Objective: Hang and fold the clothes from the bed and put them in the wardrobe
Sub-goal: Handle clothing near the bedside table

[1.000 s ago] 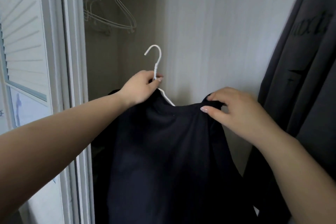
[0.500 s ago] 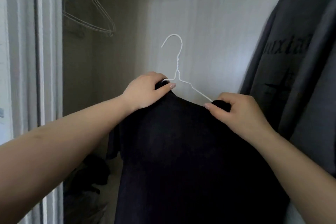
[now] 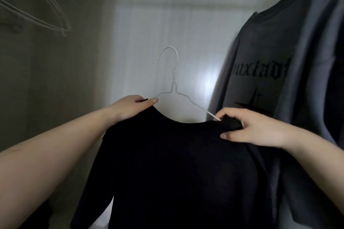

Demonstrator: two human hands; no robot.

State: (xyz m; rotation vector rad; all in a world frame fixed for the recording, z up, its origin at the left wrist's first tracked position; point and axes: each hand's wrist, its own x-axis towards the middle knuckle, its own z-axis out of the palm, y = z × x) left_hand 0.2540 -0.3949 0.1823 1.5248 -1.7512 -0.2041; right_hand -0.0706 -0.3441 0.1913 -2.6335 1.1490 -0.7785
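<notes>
Inside the wardrobe, empty wire hangers (image 3: 46, 16) are seen upper left, the black top (image 3: 176, 163) on its white hanger (image 3: 174, 80) is pinched at each shoulder by the left hand (image 3: 130, 107) and right hand (image 3: 249, 128), beside a hung grey printed shirt (image 3: 279, 65).

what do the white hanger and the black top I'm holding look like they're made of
The thin white hanger looks like coated or painted metal wire: slim, with a twisted neck below the hook. The black long-sleeved top looks like a soft matte knit, perhaps cotton; it drapes limply and bunches where the right hand pinches its shoulder. Fibre can't be told. The left hand grips the other shoulder.
</notes>
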